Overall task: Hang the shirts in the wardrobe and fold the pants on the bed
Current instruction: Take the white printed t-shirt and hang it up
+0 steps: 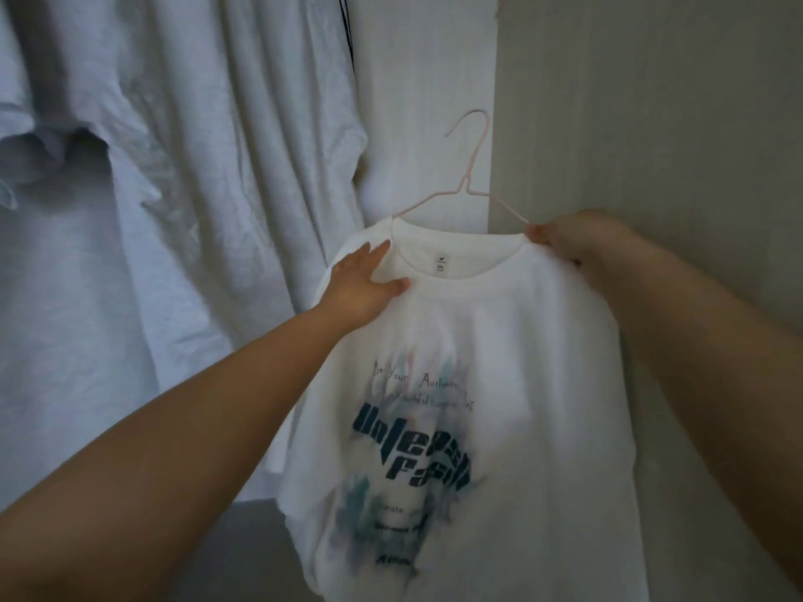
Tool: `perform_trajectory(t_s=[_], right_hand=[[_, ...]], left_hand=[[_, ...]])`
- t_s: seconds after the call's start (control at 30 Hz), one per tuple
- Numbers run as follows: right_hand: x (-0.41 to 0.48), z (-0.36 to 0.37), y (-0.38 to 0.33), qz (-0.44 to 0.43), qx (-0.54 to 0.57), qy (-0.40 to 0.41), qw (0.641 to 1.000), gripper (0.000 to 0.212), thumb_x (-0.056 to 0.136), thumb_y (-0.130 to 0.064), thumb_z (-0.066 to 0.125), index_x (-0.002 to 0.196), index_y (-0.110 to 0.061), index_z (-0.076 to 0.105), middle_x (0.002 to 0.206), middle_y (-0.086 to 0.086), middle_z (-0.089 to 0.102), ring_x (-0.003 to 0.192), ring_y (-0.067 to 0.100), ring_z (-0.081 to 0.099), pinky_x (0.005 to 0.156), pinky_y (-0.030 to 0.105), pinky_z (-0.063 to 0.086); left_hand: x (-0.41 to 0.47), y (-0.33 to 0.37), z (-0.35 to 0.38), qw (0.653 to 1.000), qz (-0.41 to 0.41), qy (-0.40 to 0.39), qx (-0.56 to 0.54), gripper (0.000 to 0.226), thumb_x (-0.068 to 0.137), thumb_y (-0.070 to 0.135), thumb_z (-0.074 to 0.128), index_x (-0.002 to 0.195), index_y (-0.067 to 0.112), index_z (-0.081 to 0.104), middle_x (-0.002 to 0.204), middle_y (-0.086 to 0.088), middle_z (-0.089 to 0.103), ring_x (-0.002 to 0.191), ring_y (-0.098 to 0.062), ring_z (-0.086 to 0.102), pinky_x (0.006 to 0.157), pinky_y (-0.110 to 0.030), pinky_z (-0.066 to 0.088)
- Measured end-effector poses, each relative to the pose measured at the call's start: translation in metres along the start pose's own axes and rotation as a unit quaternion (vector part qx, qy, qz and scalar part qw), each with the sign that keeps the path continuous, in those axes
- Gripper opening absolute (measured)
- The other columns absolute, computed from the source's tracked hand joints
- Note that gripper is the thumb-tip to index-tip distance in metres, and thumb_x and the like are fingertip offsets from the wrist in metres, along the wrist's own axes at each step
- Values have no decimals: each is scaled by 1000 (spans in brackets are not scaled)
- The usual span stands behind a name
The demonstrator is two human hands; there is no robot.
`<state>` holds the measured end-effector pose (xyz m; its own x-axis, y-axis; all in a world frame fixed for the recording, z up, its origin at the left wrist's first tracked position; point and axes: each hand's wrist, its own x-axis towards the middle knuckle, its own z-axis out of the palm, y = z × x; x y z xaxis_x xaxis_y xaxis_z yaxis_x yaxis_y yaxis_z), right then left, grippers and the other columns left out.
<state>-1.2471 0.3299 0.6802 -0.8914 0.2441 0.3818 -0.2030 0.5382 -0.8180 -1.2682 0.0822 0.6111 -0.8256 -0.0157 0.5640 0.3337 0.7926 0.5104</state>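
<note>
Closest to us is the lower half of the tee (499, 341). It's white and hangs down between our two bare forearms, held up only by us. There's a big dark teal print (413, 432) on its front, smeared by blur, so we can't read most of it.

Up at the tee's neck end, our left hand (367, 275) lies on the shoulder on that side, just beside the collar (456, 278). The fingers are pretty much straight and the thumb is spread out onto the tee's front, so it's pressing the cloth rather than grabbing it.

Our right hand (578, 236) is at the tee's other shoulder. Its fingers are curled and the fingertips pinch the cloth right at the collar edge, where the hanger arm goes into the tee. We can't tell if the wire itself is in that pinch too.

Inside the collar there's a small label (439, 267) reading 2XL.

The hanger (471, 167) is thin pale pink wire. Both arms are tucked into the tee's neck hole and the hook sticks up above the tee, caught on nothing.

Straight behind the tee hangs a white garment (417, 123). Past the tee on our left-hand side are wrinkly grey shirts (130, 210), also hanging. Behind the tee on our right-hand side is a plain beige wall (652, 102).
</note>
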Motion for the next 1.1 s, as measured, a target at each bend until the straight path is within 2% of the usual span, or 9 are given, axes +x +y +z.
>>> perform_trajectory(t_s=[0.13,0.23,0.3,0.37,0.47,0.57,0.63,0.77,1.1], right_hand=[[-15,19,-7,60,106,-40,992,17,95,-14,53,99,2,58,101,14,57,78,23,56,86,34,46],[-19,28,-22,97,216,-51,970,21,96,-3,44,77,-4,51,82,9,51,67,18,48,73,30,46],[-21,34,-30,91,258,-57,960,17,97,-2,40,100,2,56,100,14,55,91,25,55,91,32,48],[-26,44,-34,81,275,-57,956,33,98,-6,40,130,4,46,121,17,54,115,27,51,105,38,39],[-35,60,-36,107,310,-84,941,36,99,-17,46,130,1,48,87,7,55,83,19,56,100,32,43],[-39,76,-45,115,345,-115,924,38,99,-16,47,133,-1,45,77,3,47,66,13,46,94,28,43],[-43,84,-52,108,364,-125,917,37,98,-14,47,132,1,44,76,4,46,65,13,46,92,29,43],[-51,95,-63,87,362,-133,918,34,95,-10,53,127,1,49,76,4,50,66,13,50,85,30,48],[-61,93,-100,-108,130,-87,982,30,88,-27,63,103,-1,57,98,12,58,104,29,61,93,39,50]], left_hand=[[-19,16,13,994,14,-104,19,82,82,62,55,149,36,15,160,4,-2,145,-19,-6,115,-38,0],[-35,24,10,982,-9,-185,-42,104,66,78,49,151,34,8,159,6,-3,146,-16,-2,116,-39,3],[-45,26,6,963,3,-263,-54,116,54,82,45,151,32,3,159,8,-4,145,-12,2,116,-35,5],[-54,27,2,946,30,-324,-18,121,52,80,46,151,31,-3,159,8,-6,145,-10,1,118,-32,5],[-59,25,2,938,24,-344,-27,124,53,75,53,151,27,-6,159,7,-5,145,-10,3,119,-33,8],[-59,26,7,933,18,-344,-105,126,62,70,69,151,26,-7,159,6,7,144,-14,15,118,-37,20],[-59,27,15,939,4,-314,-141,126,63,62,74,151,25,-8,158,6,14,142,-15,21,115,-39,28],[-58,26,28,985,-51,-136,-90,124,66,60,75,152,16,-4,158,-5,14,143,-24,21,113,-42,29],[-46,39,2,984,-38,112,-131,59,87,40,59,138,19,38,130,-5,53,113,-24,55,93,-41,47]])
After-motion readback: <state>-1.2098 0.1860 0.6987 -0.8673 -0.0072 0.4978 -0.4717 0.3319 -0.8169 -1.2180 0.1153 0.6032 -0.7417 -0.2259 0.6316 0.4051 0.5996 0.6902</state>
